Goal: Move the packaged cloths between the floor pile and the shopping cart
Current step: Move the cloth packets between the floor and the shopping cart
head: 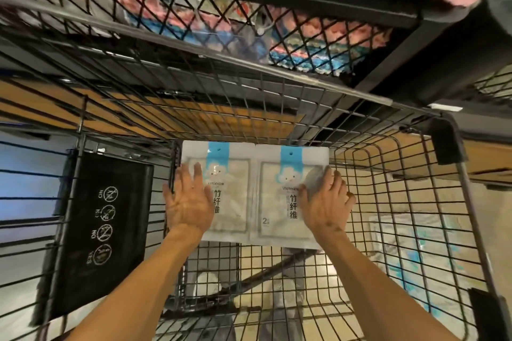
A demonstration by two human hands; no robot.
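Two white packaged cloths with blue header strips lie side by side, flat on the wire floor of the shopping cart (388, 188). My left hand (188, 202) rests flat with fingers spread on the left package (232, 191). My right hand (327, 202) lies on the right package (279, 202), its fingers bent over the package's right edge. Through the cart's right side, more white and blue packages (410, 243) show on the floor below.
A black flap with white "NO" and "YES" icons (102, 230) hangs on the cart's left wall. Beyond the cart stands a black wire shelf (221, 22) holding colourful fluffy goods. Wooden boards run behind the cart. Feet in grey footwear (282, 299) show beneath the cart floor.
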